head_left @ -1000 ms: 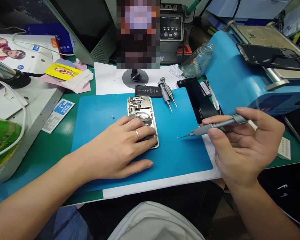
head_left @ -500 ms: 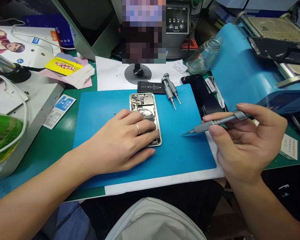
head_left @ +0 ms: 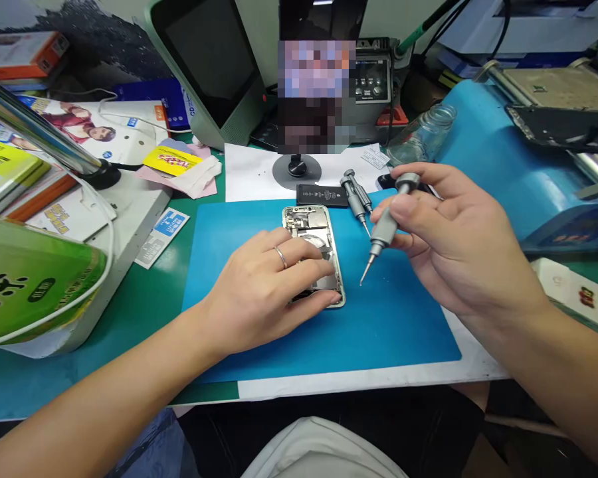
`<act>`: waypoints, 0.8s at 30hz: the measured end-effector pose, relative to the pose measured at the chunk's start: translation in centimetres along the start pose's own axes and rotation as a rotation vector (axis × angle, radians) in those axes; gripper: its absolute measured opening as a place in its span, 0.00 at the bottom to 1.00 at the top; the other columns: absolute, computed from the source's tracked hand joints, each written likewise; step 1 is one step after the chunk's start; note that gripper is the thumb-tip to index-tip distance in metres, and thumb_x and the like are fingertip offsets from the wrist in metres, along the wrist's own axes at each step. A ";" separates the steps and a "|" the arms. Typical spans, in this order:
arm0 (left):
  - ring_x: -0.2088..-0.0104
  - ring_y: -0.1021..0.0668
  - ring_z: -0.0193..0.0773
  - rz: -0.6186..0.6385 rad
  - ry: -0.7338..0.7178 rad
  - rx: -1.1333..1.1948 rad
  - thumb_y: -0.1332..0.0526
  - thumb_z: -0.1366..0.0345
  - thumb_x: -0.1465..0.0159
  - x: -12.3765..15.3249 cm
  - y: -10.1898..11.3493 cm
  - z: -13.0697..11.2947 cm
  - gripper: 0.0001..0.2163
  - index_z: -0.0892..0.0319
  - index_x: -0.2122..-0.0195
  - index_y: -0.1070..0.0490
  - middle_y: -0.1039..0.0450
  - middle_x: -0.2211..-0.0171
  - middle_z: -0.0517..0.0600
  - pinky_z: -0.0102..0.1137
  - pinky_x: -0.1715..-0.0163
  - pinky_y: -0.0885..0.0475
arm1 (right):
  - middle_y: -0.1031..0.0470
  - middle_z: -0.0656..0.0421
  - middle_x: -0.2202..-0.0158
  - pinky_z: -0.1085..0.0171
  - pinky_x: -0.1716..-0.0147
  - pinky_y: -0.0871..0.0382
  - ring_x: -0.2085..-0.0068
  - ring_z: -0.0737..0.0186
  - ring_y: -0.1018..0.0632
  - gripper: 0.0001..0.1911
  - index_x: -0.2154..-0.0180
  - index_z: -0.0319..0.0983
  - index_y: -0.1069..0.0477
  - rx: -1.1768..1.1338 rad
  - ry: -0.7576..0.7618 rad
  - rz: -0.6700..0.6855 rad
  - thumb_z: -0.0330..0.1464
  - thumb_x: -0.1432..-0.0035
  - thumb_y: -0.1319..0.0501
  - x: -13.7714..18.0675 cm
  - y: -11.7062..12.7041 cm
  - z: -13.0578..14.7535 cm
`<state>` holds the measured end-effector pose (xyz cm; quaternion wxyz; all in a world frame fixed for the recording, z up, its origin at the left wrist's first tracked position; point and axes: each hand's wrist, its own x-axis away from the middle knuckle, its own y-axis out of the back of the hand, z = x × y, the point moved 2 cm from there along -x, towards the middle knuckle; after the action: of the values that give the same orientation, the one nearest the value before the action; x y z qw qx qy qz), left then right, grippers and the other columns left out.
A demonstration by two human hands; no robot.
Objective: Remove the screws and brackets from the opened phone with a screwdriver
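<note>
Grey screwdriver [head_left: 385,230], in right grip [head_left: 458,242], near phone [head_left: 317,222]

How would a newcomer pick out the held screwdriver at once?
Find the blue mat; above its right edge is the right hand. It pinches a grey screwdriver, tip pointing down. Two similar screwdrivers lie beyond it; only this one is held.

Near far edge of blue mat [head_left: 408,325], opened phone [head_left: 315,219] is touched by left hand [head_left: 266,282]; screwdriver [head_left: 383,230] is gripped by right hand [head_left: 461,239].
</note>
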<state>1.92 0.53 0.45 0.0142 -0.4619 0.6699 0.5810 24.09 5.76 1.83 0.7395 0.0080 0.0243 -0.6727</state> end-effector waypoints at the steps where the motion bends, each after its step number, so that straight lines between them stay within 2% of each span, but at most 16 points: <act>1: 0.65 0.23 0.38 -0.033 0.005 0.005 0.33 0.60 0.28 0.0 0.1 0.1 0.08 0.61 0.57 0.22 0.17 0.60 0.52 0.36 0.64 0.29 | 0.22 0.63 0.70 0.73 0.77 0.26 0.69 0.69 0.19 0.25 0.51 0.41 0.30 -0.022 -0.008 0.042 0.40 0.46 0.25 -0.6 -0.7 0.0; 4: 0.65 0.20 0.37 -0.118 0.015 0.012 0.32 0.60 0.29 -0.1 0.3 0.5 0.08 0.61 0.58 0.23 0.17 0.61 0.51 0.35 0.64 0.28 | 0.22 0.64 0.70 0.74 0.78 0.28 0.70 0.71 0.20 0.26 0.51 0.42 0.32 -0.076 -0.034 0.139 0.41 0.46 0.25 -1.8 -1.9 -0.6; 8: 0.66 0.19 0.36 -0.164 0.001 0.001 0.31 0.61 0.29 -0.1 0.5 0.5 0.08 0.61 0.60 0.23 0.17 0.62 0.51 0.33 0.64 0.28 | 0.23 0.65 0.70 0.75 0.80 0.32 0.74 0.74 0.23 0.24 0.51 0.44 0.32 -0.108 -0.087 0.187 0.40 0.44 0.25 -2.1 -2.0 -1.7; 12: 0.68 0.22 0.35 -0.159 -0.024 -0.041 0.32 0.61 0.29 -0.2 0.8 0.2 0.08 0.61 0.60 0.22 0.17 0.64 0.51 0.33 0.65 0.28 | 0.24 0.65 0.70 0.74 0.78 0.29 0.72 0.73 0.22 0.25 0.50 0.43 0.32 -0.101 -0.109 0.160 0.41 0.44 0.25 -1.7 -1.8 -1.9; 18: 0.68 0.22 0.35 -0.136 -0.039 -0.051 0.31 0.63 0.29 -0.4 1.0 -0.1 0.06 0.61 0.60 0.22 0.17 0.64 0.50 0.33 0.66 0.27 | 0.23 0.64 0.71 0.74 0.80 0.32 0.73 0.72 0.22 0.27 0.50 0.44 0.31 -0.072 -0.108 0.151 0.42 0.48 0.24 -1.6 -1.7 -2.0; 24: 0.68 0.21 0.36 -0.104 -0.030 -0.054 0.32 0.64 0.29 -0.4 1.0 -0.2 0.04 0.59 0.59 0.22 0.16 0.64 0.50 0.33 0.66 0.26 | 0.22 0.65 0.70 0.76 0.76 0.25 0.69 0.71 0.18 0.22 0.52 0.44 0.30 -0.119 -0.070 0.158 0.38 0.44 0.25 -1.5 -1.9 -2.2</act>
<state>1.61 0.47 1.48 0.0416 -0.4876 0.6287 0.6043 22.00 7.19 -0.23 0.7899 -0.0574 0.0377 -0.6093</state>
